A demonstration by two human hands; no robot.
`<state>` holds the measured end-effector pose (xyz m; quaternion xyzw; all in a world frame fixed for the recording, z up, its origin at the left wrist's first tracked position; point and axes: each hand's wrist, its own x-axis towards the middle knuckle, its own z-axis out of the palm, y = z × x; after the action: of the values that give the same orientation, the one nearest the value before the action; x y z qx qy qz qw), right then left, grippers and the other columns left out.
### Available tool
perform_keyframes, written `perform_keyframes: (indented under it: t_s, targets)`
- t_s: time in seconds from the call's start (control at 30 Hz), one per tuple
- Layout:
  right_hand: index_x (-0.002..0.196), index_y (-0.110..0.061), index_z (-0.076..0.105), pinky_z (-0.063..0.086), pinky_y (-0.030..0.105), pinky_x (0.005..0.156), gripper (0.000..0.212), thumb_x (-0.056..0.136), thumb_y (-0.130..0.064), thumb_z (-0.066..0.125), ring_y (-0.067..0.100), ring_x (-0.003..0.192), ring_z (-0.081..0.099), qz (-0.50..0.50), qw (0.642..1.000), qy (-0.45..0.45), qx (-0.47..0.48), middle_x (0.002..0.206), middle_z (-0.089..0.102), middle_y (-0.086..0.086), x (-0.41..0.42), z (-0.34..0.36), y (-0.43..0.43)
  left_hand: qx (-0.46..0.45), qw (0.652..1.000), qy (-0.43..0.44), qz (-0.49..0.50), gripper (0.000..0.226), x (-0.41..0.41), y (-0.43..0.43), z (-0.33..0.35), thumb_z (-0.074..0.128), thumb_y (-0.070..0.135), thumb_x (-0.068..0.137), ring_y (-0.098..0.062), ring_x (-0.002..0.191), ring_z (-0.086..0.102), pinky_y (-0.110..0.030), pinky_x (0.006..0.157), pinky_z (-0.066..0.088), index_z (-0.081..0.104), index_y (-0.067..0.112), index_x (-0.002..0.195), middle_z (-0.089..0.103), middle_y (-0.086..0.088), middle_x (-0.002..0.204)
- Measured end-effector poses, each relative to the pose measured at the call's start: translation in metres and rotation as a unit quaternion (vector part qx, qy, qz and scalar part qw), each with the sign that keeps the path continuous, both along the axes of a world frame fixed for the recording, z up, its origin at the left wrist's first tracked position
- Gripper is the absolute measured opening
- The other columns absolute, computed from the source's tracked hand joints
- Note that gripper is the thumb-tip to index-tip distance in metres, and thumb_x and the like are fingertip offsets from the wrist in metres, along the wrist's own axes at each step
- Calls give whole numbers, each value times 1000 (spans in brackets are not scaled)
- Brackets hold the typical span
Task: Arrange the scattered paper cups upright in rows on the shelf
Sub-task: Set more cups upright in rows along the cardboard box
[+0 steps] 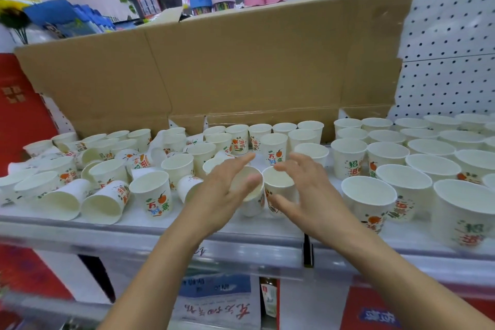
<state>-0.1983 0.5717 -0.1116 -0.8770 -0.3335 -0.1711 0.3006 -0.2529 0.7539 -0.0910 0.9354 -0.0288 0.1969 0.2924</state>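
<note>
A long white metal shelf (139,225) runs across in front of the person, crowded with white paper cups printed with red, orange and green characters. From the middle round to 3 o'clock the rows of cups (388,158) stand upright, mouths up, rim beside rim, several rows deep toward 12 o'clock. Out toward 9 o'clock the jumbled cups (107,177) are a muddle. Some are upright, and several are tipped over, among them a cup on its side (103,202) near the front edge with its mouth facing 6 o'clock.

Both bare hands are over the middle of the shelf. The left hand (222,190) has its fingers nearly straight, pointing to about 1 o'clock behind a tilted cup (253,203). Its thumb is blurred across that cup's mouth, and I cannot tell whether it truly grips the cup or only cradles it. The tilted cup leans toward 3 o'clock, just beside an upright cup (278,182). The right hand (310,193) is spread wide around the upright cup, fingers over its far rim and thumb at its near side, with nothing clasped. Whether it touches the cup is unclear.

At 12 o'clock a flattened brown cardboard sheet (241,61) stands behind the cups. At 2 o'clock there is a white pegboard (450,35) dotted with holes.
</note>
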Motion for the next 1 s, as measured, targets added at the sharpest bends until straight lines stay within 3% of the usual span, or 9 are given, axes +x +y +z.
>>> perform_keyframes:
  t_s: [0.13, 0.23, 0.33, 0.43, 0.57, 0.7, 0.83, 1.0]
  targets:
    - [112, -27, 62, 41, 31, 92, 22, 95, -35, 52, 14, 127, 35, -19, 997, -54, -60, 134, 48, -9, -7, 13, -5, 9, 999, 17, -27, 89, -2, -6, -15, 74, 54, 70, 4, 134, 25, -18, 109, 20, 30, 36, 146, 29, 21, 147]
    - [99, -22, 68, 40, 35, 82, 18, 94, -32, 53, 21, 107, 51, -48, 982, -116, -139, 111, 63, -4, -8, 21, -12, 10, 1000, -14, 5, 79, 7, -9, -20, 74, 46, 75, 3, 130, 29, -12, 104, 19, 37, 29, 143, 36, 15, 146]
    - [83, -24, 69, 41, 34, 76, 1, 82, -25, 69, 23, 88, 59, -121, 952, -188, -210, 87, 68, -2, -11, 34, -19, 12, 1000, -27, 9, 75, 17, -20, -21, 74, 46, 76, 5, 123, 32, -7, 98, 19, 42, 26, 141, 41, 13, 142]
    - [96, -23, 66, 34, 35, 87, 13, 91, -20, 54, 23, 99, 55, -157, 939, -155, -264, 99, 66, -2, -8, 38, -31, -6, 1000, -26, 0, 74, 26, -32, -21, 76, 44, 76, -2, 127, 38, -13, 101, 25, 44, 25, 140, 44, 11, 140]
    - [105, -24, 62, 34, 35, 89, 16, 94, -25, 50, 22, 105, 53, -186, 927, -134, -298, 108, 64, -2, -2, 39, -43, 1, 1000, -19, -6, 77, 25, -45, -20, 72, 47, 79, -4, 134, 29, -16, 105, 20, 36, 30, 145, 36, 14, 147]
    - [119, -24, 57, 39, 37, 88, 32, 92, -40, 51, 25, 109, 53, -174, 944, -164, -228, 117, 60, 1, -6, 37, -39, 26, 993, -115, 27, 67, 1, -41, -24, 59, 57, 82, 3, 131, 25, -18, 110, 21, 40, 30, 141, 37, 20, 139]
    - [112, -18, 65, 48, 41, 81, 37, 77, -27, 75, 29, 98, 61, -57, 966, -225, -109, 108, 66, 5, -12, 28, -8, 26, 970, -193, 147, 49, -30, -6, -40, 64, 37, 88, -8, 131, 35, -23, 108, 27, 50, 25, 134, 46, 9, 139]
    - [125, -19, 58, 37, 41, 96, 37, 89, -26, 60, 26, 116, 51, 39, 968, -209, -136, 121, 60, 1, -5, 28, 57, 89, 967, -141, 191, 49, -41, 45, -41, 67, 19, 87, -17, 125, 43, -26, 101, 34, 53, 25, 134, 51, 5, 137]
